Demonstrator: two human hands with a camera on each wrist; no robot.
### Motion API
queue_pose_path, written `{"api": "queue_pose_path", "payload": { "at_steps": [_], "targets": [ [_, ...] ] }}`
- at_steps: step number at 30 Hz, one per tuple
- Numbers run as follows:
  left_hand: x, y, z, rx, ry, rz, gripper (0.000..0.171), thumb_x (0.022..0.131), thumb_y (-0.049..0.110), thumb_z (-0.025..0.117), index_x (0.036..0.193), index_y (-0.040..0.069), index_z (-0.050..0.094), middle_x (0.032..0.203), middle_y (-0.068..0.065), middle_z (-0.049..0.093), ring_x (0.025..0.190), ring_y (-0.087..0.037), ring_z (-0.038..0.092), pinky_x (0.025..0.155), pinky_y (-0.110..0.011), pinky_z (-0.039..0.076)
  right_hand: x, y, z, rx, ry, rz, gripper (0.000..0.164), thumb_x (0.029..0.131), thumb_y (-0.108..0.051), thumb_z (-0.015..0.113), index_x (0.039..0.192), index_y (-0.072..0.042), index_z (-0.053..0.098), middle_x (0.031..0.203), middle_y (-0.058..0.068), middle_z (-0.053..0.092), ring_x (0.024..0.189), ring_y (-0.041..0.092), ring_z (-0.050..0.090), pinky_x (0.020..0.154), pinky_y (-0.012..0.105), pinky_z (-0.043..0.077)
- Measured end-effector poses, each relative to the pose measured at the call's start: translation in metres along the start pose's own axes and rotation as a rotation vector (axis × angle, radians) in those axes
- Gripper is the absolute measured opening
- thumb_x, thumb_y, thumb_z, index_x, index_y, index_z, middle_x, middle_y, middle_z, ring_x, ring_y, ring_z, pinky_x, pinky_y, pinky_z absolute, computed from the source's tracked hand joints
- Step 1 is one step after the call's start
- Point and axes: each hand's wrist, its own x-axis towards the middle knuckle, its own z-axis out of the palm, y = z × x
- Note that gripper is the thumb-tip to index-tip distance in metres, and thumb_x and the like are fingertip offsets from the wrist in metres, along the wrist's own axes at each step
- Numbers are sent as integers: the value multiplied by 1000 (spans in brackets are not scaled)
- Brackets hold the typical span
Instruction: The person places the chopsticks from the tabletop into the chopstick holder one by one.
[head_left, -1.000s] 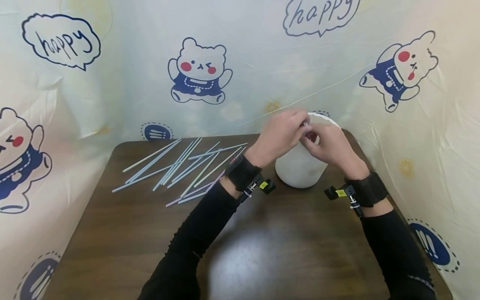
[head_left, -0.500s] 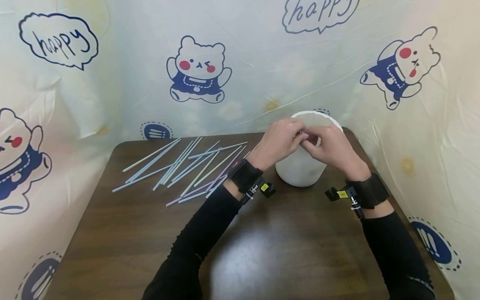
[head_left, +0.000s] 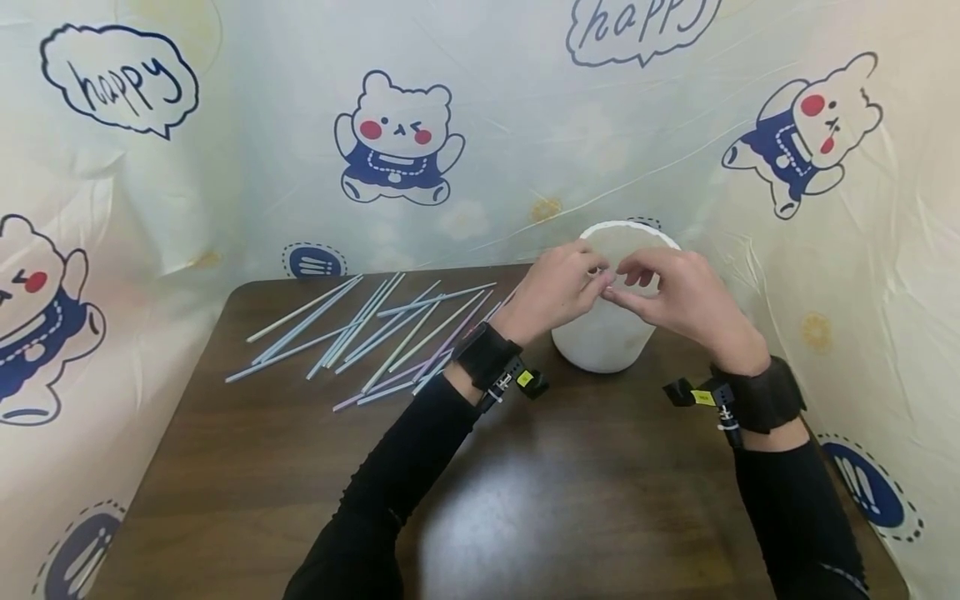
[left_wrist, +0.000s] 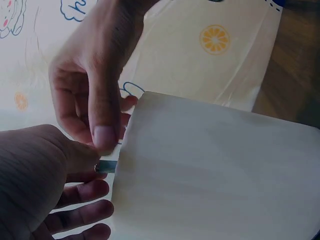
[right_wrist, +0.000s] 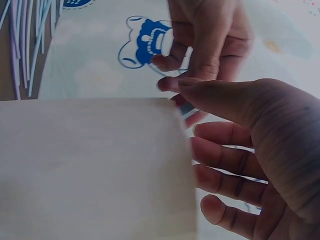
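Note:
A white bucket-like container (head_left: 603, 333) stands at the back right of the table, wide rim upward. Both hands are above its near side. My left hand (head_left: 551, 292) pinches a short teal strip (left_wrist: 106, 166) between thumb and forefinger, just beside the rim in the left wrist view; its other fingers are loosely bent. My right hand (head_left: 678, 296) is beside it, thumb stretched toward the left fingertips, with a gap between its thumb and bent fingers in the head view. In the right wrist view its thumb overlaps the left fingertips near a small grey-blue piece (right_wrist: 186, 107).
Several thin pastel sticks (head_left: 375, 333), blue, green and purple, lie scattered on the brown wooden table (head_left: 300, 467) to the left. A printed sheet (head_left: 262, 150) with bears and lettering hangs closely around the table's back and sides. Black camera straps (head_left: 487, 354) circle both wrists.
My right hand has drawn a little right and toward me, its thumb and fingers spreading. My left hand has shifted slightly down from the rim, uncovering more purple sticks.

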Motion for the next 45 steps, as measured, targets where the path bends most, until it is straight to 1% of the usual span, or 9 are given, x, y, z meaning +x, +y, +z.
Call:
{"api": "queue_pose_path", "payload": {
  "at_steps": [6,10,15,20,27,30,33,37,45],
  "targets": [
    [-18,-7,-15,-52,19,-73,33,110,29,60,130,7,72,116,-8,72,97,-18,67,80,-27,54,-1,-13,-2,-4,112,-95,18,84,-10,88,97,-1,77,80,10,74,72,20,64,65,25,46],
    [-33,-19,-29,-78,66,-83,27,110,28,61,123,8,73,108,-6,73,92,-17,65,80,-27,54,-2,-27,-4,-25,166,-157,13,88,-9,81,95,0,75,80,10,73,72,20,65,63,29,47],
    [-58,-38,-49,-49,111,-120,20,108,25,63,115,9,74,102,-5,75,89,-18,66,82,-31,57,-1,-45,-1,-17,190,-249,13,90,-13,77,95,-1,75,82,11,75,76,23,70,64,38,54],
    [-93,-53,-59,41,58,-210,15,106,22,67,110,9,74,96,-5,75,82,-20,64,75,-34,57,-1,-60,4,26,190,-307,15,93,-17,74,96,-3,76,83,10,76,77,24,72,66,42,57],
    [-148,-74,-31,265,-153,-97,8,96,3,70,101,8,73,87,-5,73,76,-20,68,67,-31,59,-1,-77,22,59,164,-390,30,106,-29,60,95,-6,74,83,7,74,76,20,69,63,39,55],
    [-176,-75,-15,304,-262,-103,12,92,0,73,101,8,72,85,-6,72,74,-20,69,64,-31,59,-3,-84,33,68,140,-423,40,111,-36,51,95,-7,74,82,5,73,75,18,69,61,36,54],
    [-201,-73,-2,302,-333,-200,9,93,8,77,98,6,70,82,-7,70,71,-21,67,60,-34,60,-6,-89,44,84,114,-447,40,111,-36,51,92,-8,73,79,3,72,70,16,65,58,32,51],
    [-225,-71,12,298,-314,-361,28,95,25,82,94,2,66,77,-10,67,67,-26,67,56,-41,59,-12,-93,57,99,79,-467,30,108,-28,59,91,-9,73,76,0,69,65,14,60,54,28,46],
    [-246,-84,31,235,-313,-537,32,98,29,79,98,3,60,78,-12,62,67,-28,64,56,-44,56,-21,-94,76,120,-39,-455,10,99,-18,72,93,-10,75,76,-1,71,65,14,62,53,25,48]
  ]
}}
